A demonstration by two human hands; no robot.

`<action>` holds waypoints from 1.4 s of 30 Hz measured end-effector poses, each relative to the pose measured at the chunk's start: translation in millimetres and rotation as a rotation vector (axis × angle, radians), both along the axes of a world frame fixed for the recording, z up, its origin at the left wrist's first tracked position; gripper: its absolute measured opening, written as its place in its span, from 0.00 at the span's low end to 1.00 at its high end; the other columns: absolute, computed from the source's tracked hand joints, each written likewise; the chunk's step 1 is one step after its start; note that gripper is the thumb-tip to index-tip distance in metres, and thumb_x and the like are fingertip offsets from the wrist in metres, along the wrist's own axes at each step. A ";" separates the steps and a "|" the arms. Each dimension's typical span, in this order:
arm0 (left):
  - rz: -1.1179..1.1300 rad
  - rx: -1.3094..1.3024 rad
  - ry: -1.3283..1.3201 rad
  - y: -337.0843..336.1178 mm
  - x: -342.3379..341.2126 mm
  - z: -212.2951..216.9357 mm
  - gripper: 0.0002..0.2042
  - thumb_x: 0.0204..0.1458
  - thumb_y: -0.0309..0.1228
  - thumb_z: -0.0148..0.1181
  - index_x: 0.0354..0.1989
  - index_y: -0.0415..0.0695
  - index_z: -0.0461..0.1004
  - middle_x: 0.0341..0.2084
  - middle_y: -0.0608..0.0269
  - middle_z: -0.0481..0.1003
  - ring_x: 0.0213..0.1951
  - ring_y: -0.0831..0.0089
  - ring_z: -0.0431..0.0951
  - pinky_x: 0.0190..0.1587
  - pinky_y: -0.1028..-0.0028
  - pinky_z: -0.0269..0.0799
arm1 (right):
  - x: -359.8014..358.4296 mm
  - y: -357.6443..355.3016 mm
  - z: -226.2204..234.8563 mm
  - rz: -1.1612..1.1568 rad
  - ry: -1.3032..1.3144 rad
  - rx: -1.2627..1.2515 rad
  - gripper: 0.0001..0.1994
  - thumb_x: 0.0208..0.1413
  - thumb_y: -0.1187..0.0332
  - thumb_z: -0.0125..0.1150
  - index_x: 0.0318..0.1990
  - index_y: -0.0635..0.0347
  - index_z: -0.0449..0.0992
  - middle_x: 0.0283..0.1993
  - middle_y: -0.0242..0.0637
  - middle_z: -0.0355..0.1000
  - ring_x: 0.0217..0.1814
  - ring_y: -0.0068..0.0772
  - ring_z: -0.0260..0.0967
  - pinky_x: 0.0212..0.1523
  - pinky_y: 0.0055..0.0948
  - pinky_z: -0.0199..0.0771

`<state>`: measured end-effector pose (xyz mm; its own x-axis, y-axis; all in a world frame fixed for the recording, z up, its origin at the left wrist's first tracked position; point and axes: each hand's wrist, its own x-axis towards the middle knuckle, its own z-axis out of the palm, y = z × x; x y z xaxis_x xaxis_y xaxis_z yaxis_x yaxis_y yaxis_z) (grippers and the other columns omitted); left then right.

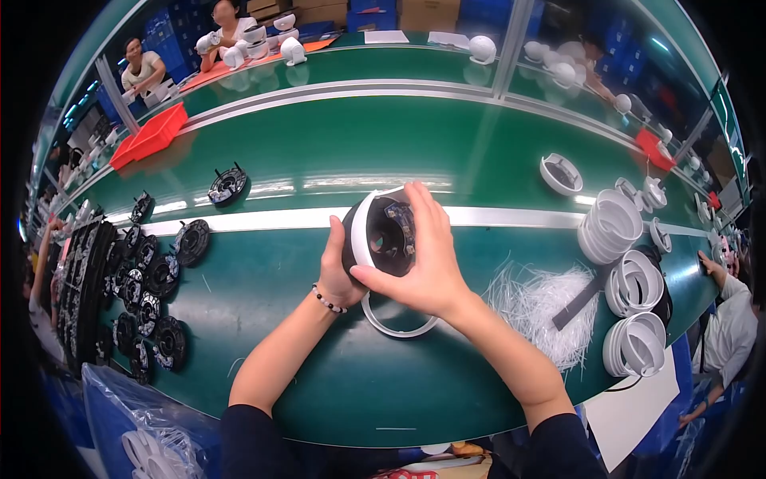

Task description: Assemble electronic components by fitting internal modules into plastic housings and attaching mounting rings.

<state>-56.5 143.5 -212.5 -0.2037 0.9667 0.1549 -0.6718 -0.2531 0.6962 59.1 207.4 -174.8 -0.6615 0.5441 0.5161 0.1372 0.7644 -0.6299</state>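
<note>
Over the middle of the green bench I hold a round black unit (386,254) with small circuit parts inside, and a white ring (363,231) sits around its rim. My left hand (338,267) wraps the unit's left side, thumb up. On the other side my right hand (427,255) grips it, fingers over the top edge and thumb across the lower front. The unit is tilted on its edge, and my right fingers hide part of it. Just below my hands, a second white ring (403,333) lies on the bench, partly covered by my right hand.
Several black round units (163,275) lie at the left beside a stacked row of them (84,291). Stacked white rings (610,227) stand at the right, near a pile of thin white plastic strips (535,311). A red tray (152,137) rests far left. Other people sit beyond the rail.
</note>
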 end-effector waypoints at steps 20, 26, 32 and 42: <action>-0.007 -0.046 -0.041 -7.1 0.0 8.5 0.43 0.44 0.67 0.19 0.55 0.41 0.55 0.50 0.55 0.61 0.52 0.65 0.62 0.54 0.66 0.60 | 2.4 -5.1 8.4 0.040 -0.098 0.020 0.56 0.23 0.54 0.71 0.57 0.76 0.40 0.58 0.62 0.43 0.61 0.56 0.42 0.59 0.43 0.46; -0.073 -0.107 0.019 -6.0 -10.0 8.1 0.43 0.43 0.67 0.17 0.55 0.41 0.55 0.50 0.56 0.62 0.51 0.65 0.63 0.54 0.66 0.59 | 2.9 4.2 9.7 0.149 -0.137 0.116 0.56 0.22 0.52 0.69 0.56 0.76 0.42 0.58 0.59 0.45 0.58 0.57 0.44 0.56 0.46 0.48; -0.014 0.061 -0.147 -6.1 -12.6 12.1 0.28 0.51 0.51 0.39 0.51 0.40 0.60 0.46 0.55 0.66 0.48 0.66 0.66 0.53 0.66 0.61 | -11.0 3.6 4.4 0.091 -0.080 0.222 0.56 0.21 0.52 0.69 0.56 0.76 0.43 0.57 0.58 0.47 0.59 0.58 0.44 0.57 0.44 0.48; 0.299 -0.094 -0.314 66.3 -68.4 -12.4 0.19 0.49 0.40 0.39 0.39 0.37 0.67 0.38 0.55 0.71 0.42 0.65 0.71 0.47 0.65 0.67 | -0.1 -4.0 -8.1 0.044 -0.153 0.380 0.49 0.32 0.53 0.66 0.58 0.71 0.43 0.62 0.57 0.38 0.64 0.57 0.35 0.57 0.56 0.37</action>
<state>-125.0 209.8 -224.8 -0.4994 0.8652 -0.0445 -0.7612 -0.4138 0.4993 59.0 203.4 -182.9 -0.7645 0.3033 0.5687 0.1693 0.9459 -0.2769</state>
